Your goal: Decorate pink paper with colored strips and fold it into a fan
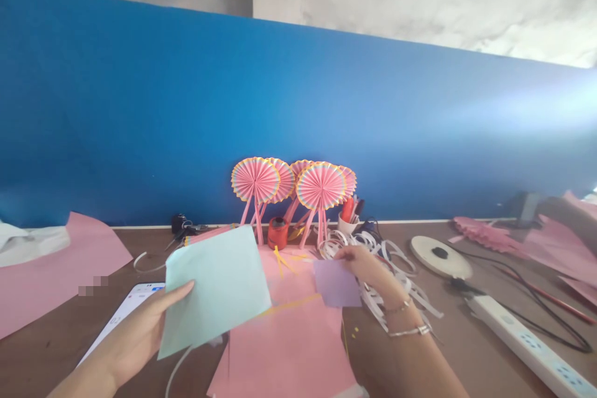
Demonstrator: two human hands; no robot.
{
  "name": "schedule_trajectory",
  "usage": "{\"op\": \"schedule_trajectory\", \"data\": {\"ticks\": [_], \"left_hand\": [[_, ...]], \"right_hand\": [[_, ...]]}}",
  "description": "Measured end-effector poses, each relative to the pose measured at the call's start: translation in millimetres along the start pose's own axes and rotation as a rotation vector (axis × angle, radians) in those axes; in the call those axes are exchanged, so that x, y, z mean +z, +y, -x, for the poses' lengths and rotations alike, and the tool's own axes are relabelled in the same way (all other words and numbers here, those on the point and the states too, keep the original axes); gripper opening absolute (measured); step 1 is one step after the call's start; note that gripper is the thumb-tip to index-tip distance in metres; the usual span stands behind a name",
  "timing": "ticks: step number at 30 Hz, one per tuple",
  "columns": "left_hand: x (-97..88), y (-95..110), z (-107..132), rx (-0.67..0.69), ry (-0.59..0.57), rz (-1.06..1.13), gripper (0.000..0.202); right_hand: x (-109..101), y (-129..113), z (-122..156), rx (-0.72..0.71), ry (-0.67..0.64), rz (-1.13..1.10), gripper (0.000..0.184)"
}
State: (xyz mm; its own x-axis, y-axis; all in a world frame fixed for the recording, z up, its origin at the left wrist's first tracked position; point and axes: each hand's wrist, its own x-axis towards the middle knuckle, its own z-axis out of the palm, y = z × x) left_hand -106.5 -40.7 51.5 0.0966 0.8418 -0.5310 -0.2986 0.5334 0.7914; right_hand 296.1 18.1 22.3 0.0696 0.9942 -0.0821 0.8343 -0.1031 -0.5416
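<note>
My left hand (156, 329) grips a light mint-green sheet of paper (219, 286) by its left side, thumb on top and the other fingers hidden behind it. Between the fingers of my right hand (366, 268) is a small purple square of paper (336, 286), pinched near its upper right corner. Below both hands lie pink paper sheets (289, 348) with thin yellow strips (282, 261) on them. Behind these stand several round pleated pink paper fans (321, 185) with yellow edges, on pink stick-like legs.
A red jar (278, 234) and a white cup of tools (347, 224) stand near the fans. Curled white strips (401, 258) lie right of centre. A phone (124, 317) rests at left. A round pad (441, 257), power strip (532, 342) and cable occupy the right, before a blue partition (186, 106).
</note>
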Motion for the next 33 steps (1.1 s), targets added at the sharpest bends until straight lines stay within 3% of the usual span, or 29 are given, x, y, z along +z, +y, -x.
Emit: {"op": "schedule_trajectory", "data": {"ticks": [3,7,11,16,23,33], "left_hand": [[16.1,1.3,-14.1,0.091,0.021,-0.04,0.05],[38.3,-8.9,-43.6,0.262,0.176,-0.075,0.033],[51.1,-29.6,-66.8,0.256,0.126,0.017,0.021],[44.0,-44.8,-79.0,0.249,0.075,0.136,0.024],[28.9,-44.8,-86.0,0.325,0.077,0.138,0.029],[25.1,-43.0,-87.1,0.317,0.081,0.094,0.033]], "right_hand": [[1.2,-5.9,-10.1,0.017,0.078,-0.107,0.031],[13.0,-10.4,-24.8,0.059,0.184,-0.134,0.029],[34.3,-15.2,-28.8,0.047,0.207,-0.133,0.031],[51.0,-18.2,-24.1,0.064,0.249,-0.115,0.032],[37.0,-14.6,-18.8,0.055,0.338,-0.094,0.033],[63.8,-28.8,-22.7,-0.024,0.202,-0.135,0.026]]}}
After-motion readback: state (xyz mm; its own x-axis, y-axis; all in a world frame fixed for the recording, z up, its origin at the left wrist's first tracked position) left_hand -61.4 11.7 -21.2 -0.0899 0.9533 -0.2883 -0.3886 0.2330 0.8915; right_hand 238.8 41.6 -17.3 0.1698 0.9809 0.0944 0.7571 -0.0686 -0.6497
